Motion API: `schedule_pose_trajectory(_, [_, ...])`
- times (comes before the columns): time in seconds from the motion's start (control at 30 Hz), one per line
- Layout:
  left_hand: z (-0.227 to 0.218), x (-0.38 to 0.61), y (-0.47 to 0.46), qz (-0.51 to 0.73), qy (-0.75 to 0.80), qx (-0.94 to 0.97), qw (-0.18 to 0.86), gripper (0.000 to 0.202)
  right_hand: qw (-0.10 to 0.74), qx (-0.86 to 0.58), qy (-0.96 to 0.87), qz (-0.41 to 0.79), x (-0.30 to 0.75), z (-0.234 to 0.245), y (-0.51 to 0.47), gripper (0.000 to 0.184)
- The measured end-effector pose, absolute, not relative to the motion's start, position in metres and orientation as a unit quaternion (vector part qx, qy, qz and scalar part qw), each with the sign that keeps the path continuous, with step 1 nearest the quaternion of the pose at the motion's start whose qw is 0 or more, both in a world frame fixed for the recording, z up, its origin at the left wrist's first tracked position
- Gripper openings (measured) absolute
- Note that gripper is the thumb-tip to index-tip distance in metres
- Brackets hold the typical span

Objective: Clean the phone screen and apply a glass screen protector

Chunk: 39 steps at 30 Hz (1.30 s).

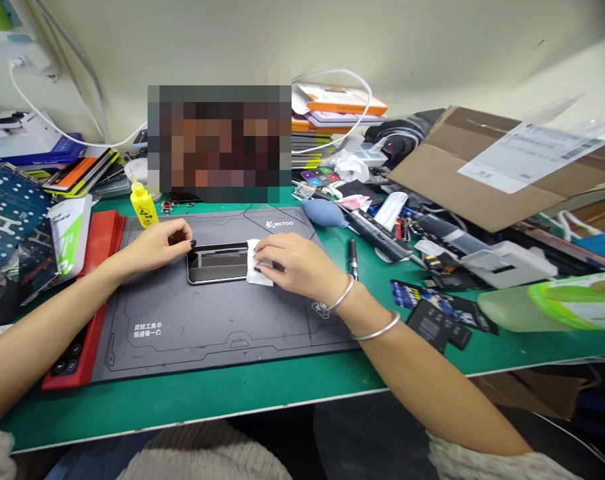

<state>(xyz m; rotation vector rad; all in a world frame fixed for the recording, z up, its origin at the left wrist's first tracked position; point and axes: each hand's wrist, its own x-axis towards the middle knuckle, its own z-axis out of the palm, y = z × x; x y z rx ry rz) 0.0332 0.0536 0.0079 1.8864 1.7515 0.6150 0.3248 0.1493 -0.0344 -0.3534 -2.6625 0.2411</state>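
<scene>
A smartphone [217, 272] with a dark, shiny screen lies face up on the grey work mat [182, 353]. My left hand [157, 247] is at its upper left corner, fingers curled and the tips pinching the edge. Over the right end of the phone sits a white wipe [259, 275], folded and pressed against the glass. My right hand [295, 263] grips this wipe from above with bent fingers, which hide part of it and the phone's right edge.
A yellow dropper bottle [142, 205] stands behind the mat. Along the left lies a red tray [105, 240]. To the right are a blue air blower [325, 213], a black pen [352, 259], phone batteries [427, 325], a drink bottle [547, 303] and a cardboard box [462, 153].
</scene>
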Motion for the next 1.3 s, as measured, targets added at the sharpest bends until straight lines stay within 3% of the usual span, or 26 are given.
schedule_pose_trajectory(0.93, [0.009,0.034,0.056,0.221,0.638,0.698,0.237,0.021,0.220,-0.109,-0.966,0.081,0.320,-0.034,0.146,0.015])
schedule_pose_trajectory(1.3, [0.009,0.029,0.066,0.163,0.594,0.771,0.163,0.023,0.223,-0.108,-0.966,0.070,0.321,-0.039,0.157,0.020])
